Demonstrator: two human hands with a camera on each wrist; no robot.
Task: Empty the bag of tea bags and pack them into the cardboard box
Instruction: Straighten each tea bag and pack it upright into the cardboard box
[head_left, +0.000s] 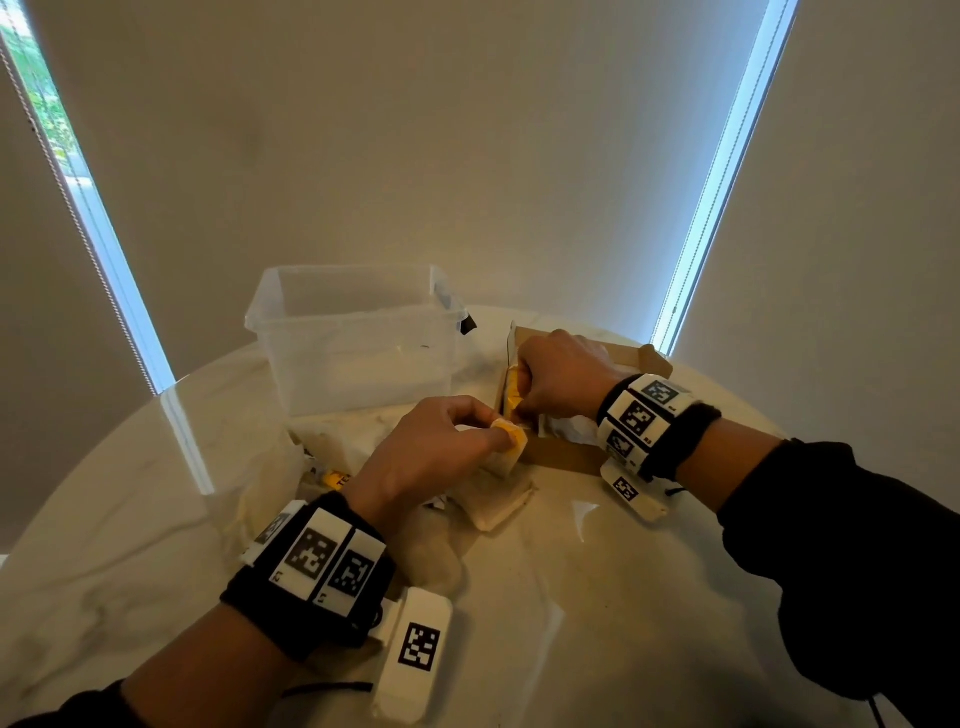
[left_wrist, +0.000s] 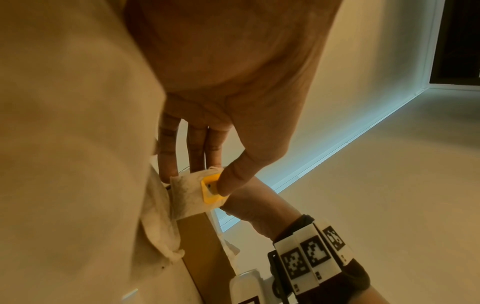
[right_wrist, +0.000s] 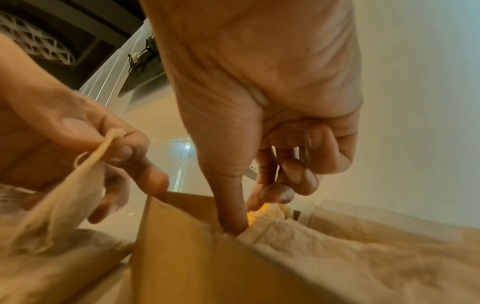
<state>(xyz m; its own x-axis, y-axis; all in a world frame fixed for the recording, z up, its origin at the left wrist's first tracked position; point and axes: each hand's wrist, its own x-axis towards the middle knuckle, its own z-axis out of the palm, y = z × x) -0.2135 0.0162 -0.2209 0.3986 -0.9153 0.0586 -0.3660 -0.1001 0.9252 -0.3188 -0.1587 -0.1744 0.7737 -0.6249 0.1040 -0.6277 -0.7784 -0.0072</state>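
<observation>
My left hand (head_left: 496, 434) pinches one white tea bag (left_wrist: 185, 195) by its yellow tag (left_wrist: 211, 192), between thumb and fingers, just outside the near left corner of the cardboard box (head_left: 563, 460). My right hand (head_left: 522, 397) reaches down into the box's left end. In the right wrist view its thumb (right_wrist: 233, 220) is pushed down between the box wall (right_wrist: 182, 246) and a row of packed tea bags (right_wrist: 337, 259). Its curled fingers close on yellow-tagged tea bags (right_wrist: 262, 214). More loose tea bags (head_left: 498, 501) lie on the table under my left hand.
A clear plastic tub (head_left: 358, 338) stands behind my left hand, left of the box. A crumpled clear bag (head_left: 270, 467) with a few tea bags lies at the left. The round marble table (head_left: 597, 597) ends just behind the box, near a wall.
</observation>
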